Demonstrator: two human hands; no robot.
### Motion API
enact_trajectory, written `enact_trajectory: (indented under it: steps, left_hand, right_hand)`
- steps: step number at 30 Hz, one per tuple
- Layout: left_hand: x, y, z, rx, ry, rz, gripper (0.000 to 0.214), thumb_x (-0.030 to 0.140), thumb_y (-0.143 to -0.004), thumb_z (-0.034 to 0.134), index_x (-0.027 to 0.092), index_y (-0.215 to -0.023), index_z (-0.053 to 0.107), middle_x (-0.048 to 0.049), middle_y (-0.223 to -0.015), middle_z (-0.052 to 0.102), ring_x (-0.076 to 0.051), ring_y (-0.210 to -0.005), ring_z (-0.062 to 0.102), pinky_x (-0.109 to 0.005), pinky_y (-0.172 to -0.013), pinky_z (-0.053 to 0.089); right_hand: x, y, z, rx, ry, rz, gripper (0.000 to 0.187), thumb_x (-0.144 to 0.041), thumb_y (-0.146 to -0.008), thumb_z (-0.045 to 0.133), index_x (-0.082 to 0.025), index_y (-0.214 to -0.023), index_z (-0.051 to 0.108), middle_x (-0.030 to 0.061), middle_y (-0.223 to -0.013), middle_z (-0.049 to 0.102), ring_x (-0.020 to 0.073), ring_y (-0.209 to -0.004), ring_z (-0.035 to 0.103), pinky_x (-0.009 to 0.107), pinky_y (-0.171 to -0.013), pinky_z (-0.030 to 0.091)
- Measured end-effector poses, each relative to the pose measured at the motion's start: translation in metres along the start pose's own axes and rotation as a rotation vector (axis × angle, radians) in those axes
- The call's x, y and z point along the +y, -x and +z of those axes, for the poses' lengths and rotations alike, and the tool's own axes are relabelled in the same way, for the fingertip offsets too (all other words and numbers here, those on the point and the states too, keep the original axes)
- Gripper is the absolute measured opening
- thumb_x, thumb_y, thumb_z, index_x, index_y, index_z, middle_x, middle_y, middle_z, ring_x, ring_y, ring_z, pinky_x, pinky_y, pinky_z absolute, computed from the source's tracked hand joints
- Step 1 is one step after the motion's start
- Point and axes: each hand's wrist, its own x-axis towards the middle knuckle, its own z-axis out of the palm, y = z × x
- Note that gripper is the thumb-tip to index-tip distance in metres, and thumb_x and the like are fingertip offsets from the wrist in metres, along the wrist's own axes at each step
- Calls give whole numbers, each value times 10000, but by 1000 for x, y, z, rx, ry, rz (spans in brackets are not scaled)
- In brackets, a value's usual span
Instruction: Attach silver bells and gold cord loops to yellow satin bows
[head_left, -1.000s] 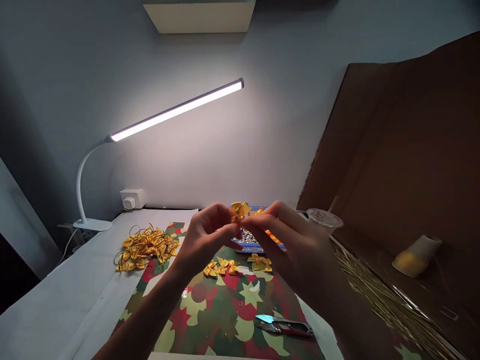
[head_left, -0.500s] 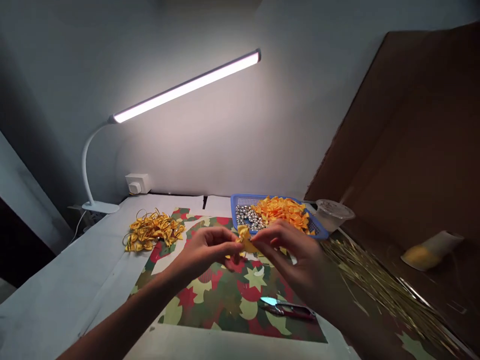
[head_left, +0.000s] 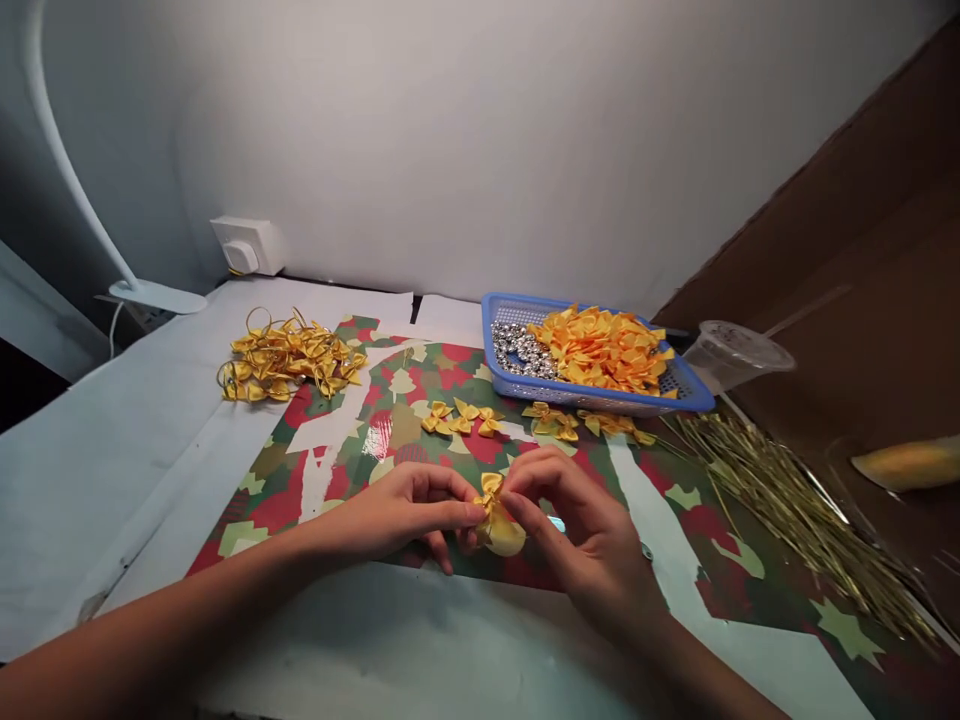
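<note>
Both my left hand (head_left: pixel 397 515) and my right hand (head_left: pixel 581 530) pinch a yellow satin ribbon bow (head_left: pixel 491 505) between thumbs and fingers, low over a camouflage-patterned paper mat (head_left: pixel 337 470). A pale fold of ribbon hangs below its knot. Just above my hands lie several finished yellow bows (head_left: pixel 459 420), with more bows (head_left: pixel 553 423) to the right. A blue glint of the thread snips (head_left: pixel 556 524) shows beside my right hand, which hides the rest of them.
A blue plastic basket (head_left: pixel 585 398) holds orange satin bows (head_left: pixel 604 350) and silver beads (head_left: pixel 519 350). A pile of gold-looped bows (head_left: pixel 289 358) lies at left. Gold wire stems (head_left: pixel 780 510) spread right, near a clear plastic cup (head_left: pixel 735 355). Cardboard (head_left: pixel 847 250) stands at the right.
The view has tilted down and my hands have dropped from above the mat to just over it. Both still pinch the bow. The snips are now almost covered by my right hand.
</note>
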Motion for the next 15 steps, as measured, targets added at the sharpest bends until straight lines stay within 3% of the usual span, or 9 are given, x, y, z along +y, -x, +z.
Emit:
enact_trajectory:
  steps: [8,15]
  left_hand:
    - [3,-1,6,4,19,14,276,435,-778,654,167,-793,588,20,-737,632,-82,-576,573,-197,-529,379]
    - [3,-1,6,-7,45,22,237,407,-795,638,179,-800,578,17,-738,622,-99,-605,558,-206,-532,397]
  right_hand:
    - [-7,9,-5,-6,112,97,104,-171,-858,560,-194,-767,605,13,-694,598,134,-590,585,223,-482,485]
    - [-8,10,-6,-46,204,58,116,-142,-856,553,-188,-759,597,6,-672,592,127,-568,565,229,-479,472]
